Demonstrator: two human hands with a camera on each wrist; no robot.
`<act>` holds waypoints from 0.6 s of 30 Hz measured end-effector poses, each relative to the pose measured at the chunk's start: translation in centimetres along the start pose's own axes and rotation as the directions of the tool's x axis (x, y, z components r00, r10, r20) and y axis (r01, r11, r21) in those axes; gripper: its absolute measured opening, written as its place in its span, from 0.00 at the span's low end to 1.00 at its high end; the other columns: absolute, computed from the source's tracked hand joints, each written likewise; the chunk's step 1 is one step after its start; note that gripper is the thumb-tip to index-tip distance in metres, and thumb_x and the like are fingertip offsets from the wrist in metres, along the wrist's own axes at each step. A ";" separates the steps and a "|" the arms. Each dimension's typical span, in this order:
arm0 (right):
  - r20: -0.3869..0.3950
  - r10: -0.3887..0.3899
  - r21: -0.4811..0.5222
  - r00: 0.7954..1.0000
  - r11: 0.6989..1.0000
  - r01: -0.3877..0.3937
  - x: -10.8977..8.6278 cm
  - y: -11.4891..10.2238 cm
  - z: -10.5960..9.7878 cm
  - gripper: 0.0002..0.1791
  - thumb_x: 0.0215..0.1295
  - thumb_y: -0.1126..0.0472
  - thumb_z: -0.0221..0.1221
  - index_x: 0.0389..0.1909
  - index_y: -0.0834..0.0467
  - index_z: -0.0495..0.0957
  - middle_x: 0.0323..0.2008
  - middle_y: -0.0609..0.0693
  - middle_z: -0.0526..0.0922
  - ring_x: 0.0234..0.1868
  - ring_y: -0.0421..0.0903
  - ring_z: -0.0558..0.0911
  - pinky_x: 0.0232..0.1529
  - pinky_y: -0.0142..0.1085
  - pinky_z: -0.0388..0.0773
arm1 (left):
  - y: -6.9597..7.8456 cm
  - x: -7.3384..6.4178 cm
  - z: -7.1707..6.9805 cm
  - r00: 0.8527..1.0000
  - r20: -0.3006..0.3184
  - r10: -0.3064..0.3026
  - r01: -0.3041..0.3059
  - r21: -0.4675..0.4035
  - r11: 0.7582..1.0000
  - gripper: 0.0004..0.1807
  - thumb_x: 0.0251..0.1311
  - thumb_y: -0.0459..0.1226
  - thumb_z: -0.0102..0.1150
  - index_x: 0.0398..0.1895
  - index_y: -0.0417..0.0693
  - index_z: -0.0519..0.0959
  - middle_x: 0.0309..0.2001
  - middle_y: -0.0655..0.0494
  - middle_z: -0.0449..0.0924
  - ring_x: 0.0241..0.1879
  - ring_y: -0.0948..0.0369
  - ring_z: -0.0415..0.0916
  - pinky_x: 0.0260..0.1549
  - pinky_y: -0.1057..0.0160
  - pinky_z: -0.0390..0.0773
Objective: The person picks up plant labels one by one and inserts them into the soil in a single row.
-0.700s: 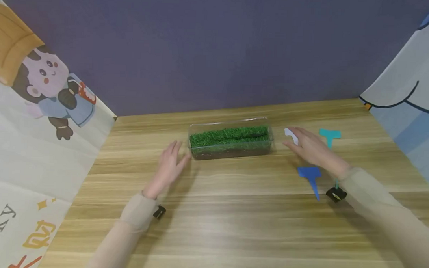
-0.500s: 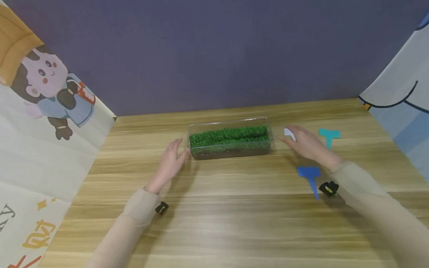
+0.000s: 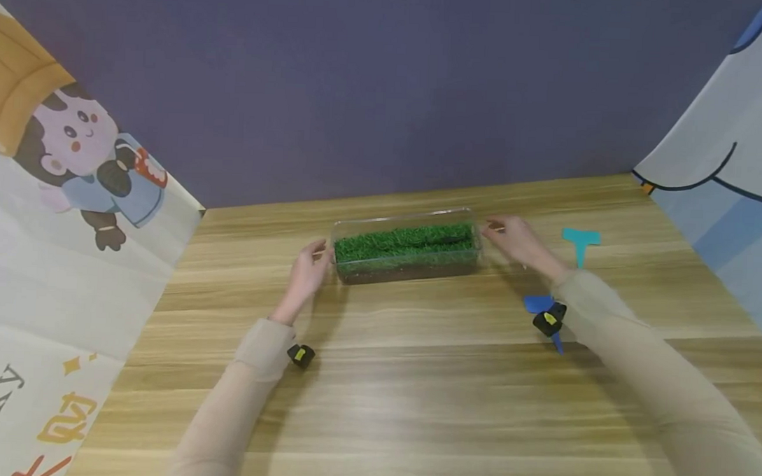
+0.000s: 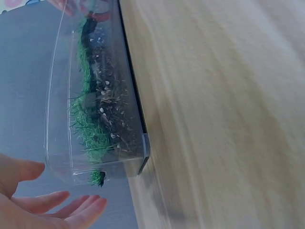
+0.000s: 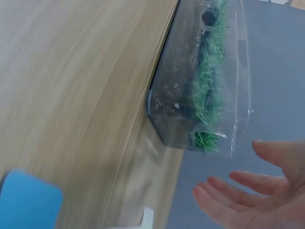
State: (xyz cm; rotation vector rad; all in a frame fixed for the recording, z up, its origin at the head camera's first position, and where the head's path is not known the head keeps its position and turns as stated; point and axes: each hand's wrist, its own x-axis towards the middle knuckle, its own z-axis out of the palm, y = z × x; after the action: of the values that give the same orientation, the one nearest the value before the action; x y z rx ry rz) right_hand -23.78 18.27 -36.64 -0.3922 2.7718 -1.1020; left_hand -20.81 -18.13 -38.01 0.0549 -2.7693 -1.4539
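Observation:
A long clear plastic box [image 3: 411, 270] with dark soil and green artificial-looking grass [image 3: 406, 243] stands towards the back of the wooden table. My left hand [image 3: 308, 267] is beside its left end, fingers loosely bent; in the left wrist view the thumb and fingers are close to the corner and hold nothing. At the opposite end is my right hand [image 3: 516, 241], with thumb and fingers spread near the box in the right wrist view. Whether any fingertip touches the plastic is unclear. A white piece [image 5: 147, 218] lies below the right hand, mostly hidden in the head view.
Right of the box lie a teal T-shaped plant label [image 3: 580, 238] and a blue T-shaped plant label [image 3: 538, 304], partly covered by the right wrist camera [image 3: 549, 319]. A dark wall panel [image 3: 386, 91] rises behind the table [image 3: 413, 407].
Both hands have moved in to the ends of the box, the right one leftward away from above the white piece. The box has hardly shifted in view.

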 end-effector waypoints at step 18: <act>-0.022 0.180 0.296 0.983 0.941 -0.166 0.6 -1.3 0.9 0.20 0.67 0.65 0.44 0.57 0.72 0.62 0.54 0.69 0.68 0.46 0.61 0.74 0.48 0.46 0.76 | 0.7 1.2 0.5 0.988 -0.052 -0.146 0.130 -0.237 0.963 0.18 0.61 0.30 0.45 0.54 0.30 0.68 0.45 0.34 0.74 0.37 0.48 0.74 0.45 0.53 0.76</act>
State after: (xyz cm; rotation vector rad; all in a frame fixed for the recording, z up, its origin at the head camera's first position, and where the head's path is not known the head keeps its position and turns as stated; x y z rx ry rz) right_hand -23.92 16.61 -36.41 -0.0844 2.5626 -1.4639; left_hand -22.04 -17.40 -37.76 0.2953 -2.5672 -1.7634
